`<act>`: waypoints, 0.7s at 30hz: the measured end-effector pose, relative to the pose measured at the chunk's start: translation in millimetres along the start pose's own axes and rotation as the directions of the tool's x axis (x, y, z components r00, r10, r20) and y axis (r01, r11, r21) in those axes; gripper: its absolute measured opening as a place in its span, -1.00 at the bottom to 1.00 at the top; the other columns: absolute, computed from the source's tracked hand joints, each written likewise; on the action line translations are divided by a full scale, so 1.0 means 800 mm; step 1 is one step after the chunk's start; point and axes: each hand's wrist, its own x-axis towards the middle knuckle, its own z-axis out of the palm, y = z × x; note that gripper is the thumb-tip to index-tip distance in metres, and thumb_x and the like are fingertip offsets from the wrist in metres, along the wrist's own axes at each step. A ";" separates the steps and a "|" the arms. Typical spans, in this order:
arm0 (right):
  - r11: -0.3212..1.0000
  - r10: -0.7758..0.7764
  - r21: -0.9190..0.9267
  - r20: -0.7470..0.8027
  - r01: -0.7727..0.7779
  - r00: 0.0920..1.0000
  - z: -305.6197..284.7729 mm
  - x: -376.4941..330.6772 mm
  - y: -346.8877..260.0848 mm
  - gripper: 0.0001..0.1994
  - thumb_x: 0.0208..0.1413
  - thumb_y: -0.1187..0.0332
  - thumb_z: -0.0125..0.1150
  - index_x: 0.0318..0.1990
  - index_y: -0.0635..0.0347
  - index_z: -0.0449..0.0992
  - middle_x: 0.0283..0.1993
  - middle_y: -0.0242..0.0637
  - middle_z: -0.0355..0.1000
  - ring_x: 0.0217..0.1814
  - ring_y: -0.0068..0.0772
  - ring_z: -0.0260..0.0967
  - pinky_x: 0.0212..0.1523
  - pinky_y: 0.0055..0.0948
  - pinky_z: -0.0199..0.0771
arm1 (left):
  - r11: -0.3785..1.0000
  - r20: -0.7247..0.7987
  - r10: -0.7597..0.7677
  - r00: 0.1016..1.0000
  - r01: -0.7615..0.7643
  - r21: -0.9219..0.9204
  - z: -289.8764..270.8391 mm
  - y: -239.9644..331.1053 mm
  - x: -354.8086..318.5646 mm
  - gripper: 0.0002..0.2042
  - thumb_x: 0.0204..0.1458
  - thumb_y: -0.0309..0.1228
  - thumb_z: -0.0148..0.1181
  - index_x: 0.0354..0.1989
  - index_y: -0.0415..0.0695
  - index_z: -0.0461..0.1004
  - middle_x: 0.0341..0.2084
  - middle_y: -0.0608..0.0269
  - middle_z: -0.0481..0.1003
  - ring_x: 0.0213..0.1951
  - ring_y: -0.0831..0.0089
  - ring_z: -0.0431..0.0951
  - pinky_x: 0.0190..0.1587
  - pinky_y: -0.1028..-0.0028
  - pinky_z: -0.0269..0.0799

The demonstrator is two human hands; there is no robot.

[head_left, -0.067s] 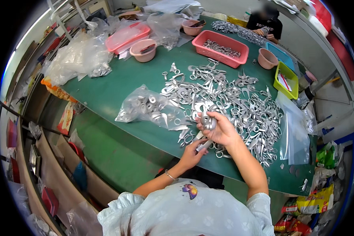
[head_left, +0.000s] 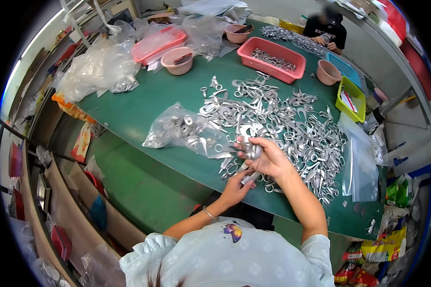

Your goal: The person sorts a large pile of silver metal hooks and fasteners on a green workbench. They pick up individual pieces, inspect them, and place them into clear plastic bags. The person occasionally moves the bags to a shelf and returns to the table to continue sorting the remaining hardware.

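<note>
Hands full beside loose metal pile (head_left: 316, 143).
Right hand (head_left: 273, 160) cups rounded grey parts (head_left: 252, 150); left hand (head_left: 233, 190) grips a grey piece (head_left: 251, 178). Seemingly mid-handling; next move calls for steady fingers.

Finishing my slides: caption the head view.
Bare left hand and right hand hold silvery metal parts at a green table.

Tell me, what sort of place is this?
Probably a small workshop handling metal parts: loose silvery metal pieces lie heaped on a green worktable, a pink tub holds more, and a co-worker is at the far side.
</note>
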 end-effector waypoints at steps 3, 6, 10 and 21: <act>0.964 0.016 -0.265 0.169 0.030 0.986 0.038 0.021 0.006 -0.64 0.08 0.41 0.03 0.06 0.26 0.31 -0.01 -0.23 0.33 -0.10 -0.34 0.34 -0.22 -0.37 0.37 | 1.000 0.025 -0.026 0.999 0.026 0.014 -0.007 0.005 -0.002 -0.67 0.06 -0.60 -0.03 0.04 -0.32 0.27 -0.26 0.13 0.43 -0.34 0.50 0.50 -0.25 0.54 0.43; 0.949 0.026 -0.313 0.176 0.031 0.984 0.070 0.056 0.017 -0.58 0.01 0.52 0.08 0.07 0.26 0.25 -0.06 -0.25 0.32 -0.09 -0.34 0.34 -0.13 -0.30 0.36 | 1.000 0.009 -0.001 1.000 0.000 0.011 -0.006 0.004 -0.003 -0.68 0.03 -0.59 -0.01 -0.01 -0.33 0.31 -0.29 0.07 0.44 -0.40 0.47 0.52 -0.32 0.52 0.45; 0.948 -0.123 -0.277 0.128 0.155 0.984 0.083 0.118 0.041 -0.61 -0.05 0.60 0.08 0.00 0.28 0.24 -0.07 -0.22 0.25 -0.07 -0.36 0.30 -0.05 -0.21 0.33 | 0.998 0.039 0.003 0.999 -0.006 0.066 -0.008 0.018 -0.002 -0.75 0.02 -0.57 0.00 -0.10 -0.32 0.35 -0.37 0.09 0.47 -0.41 0.44 0.52 -0.35 0.51 0.43; 0.490 -0.229 -0.798 0.271 0.351 0.935 0.056 0.036 0.041 -0.64 0.04 0.48 0.03 0.03 0.35 0.33 0.05 -0.11 0.31 0.16 -0.29 0.21 0.11 -0.38 0.25 | 0.997 0.063 -0.005 0.998 0.009 -0.075 -0.014 -0.008 -0.004 -0.74 0.03 -0.59 0.01 -0.07 -0.31 0.33 -0.33 0.13 0.46 -0.37 0.49 0.50 -0.30 0.52 0.43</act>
